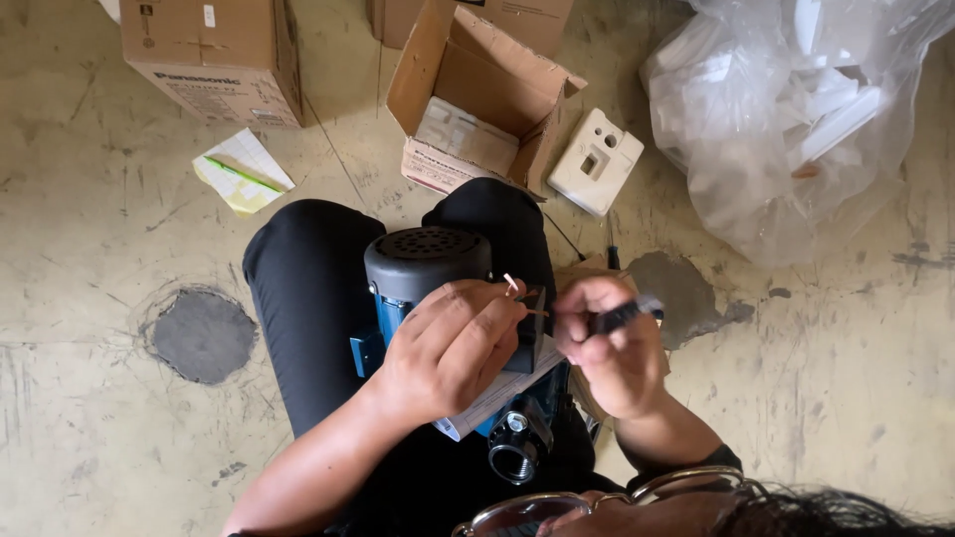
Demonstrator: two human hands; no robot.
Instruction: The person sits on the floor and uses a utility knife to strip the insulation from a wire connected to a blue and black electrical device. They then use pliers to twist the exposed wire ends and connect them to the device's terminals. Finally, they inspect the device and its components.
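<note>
Concrete floor [119, 428], scuffed and patched, fills the view beneath us, and we sit on it with a blue pump [438, 298] resting across our black-trousered lap at the centre of the picture. Our left hand [448, 348] lies on top of the pump, fingers curled together and pinching thin wire ends [512, 283] at its terminal box. Our right hand [607, 348], just at 3 o'clock of the left, is clamped around a dark-handled tool [627, 314] whose tip points toward those wires. A white paper sheet [497, 398] lies between our hands and the pump body, and the pump's threaded port [515, 459] shows at 6 o'clock. At 12 o'clock stands an open carton [477, 99] with a white plastic cover [595, 161] just beside it. A closed carton [214, 60] sits at 11 o'clock, a folded leaflet [244, 171] near it. A clear bag [796, 119] of white foam pieces lies at 2 o'clock.
</note>
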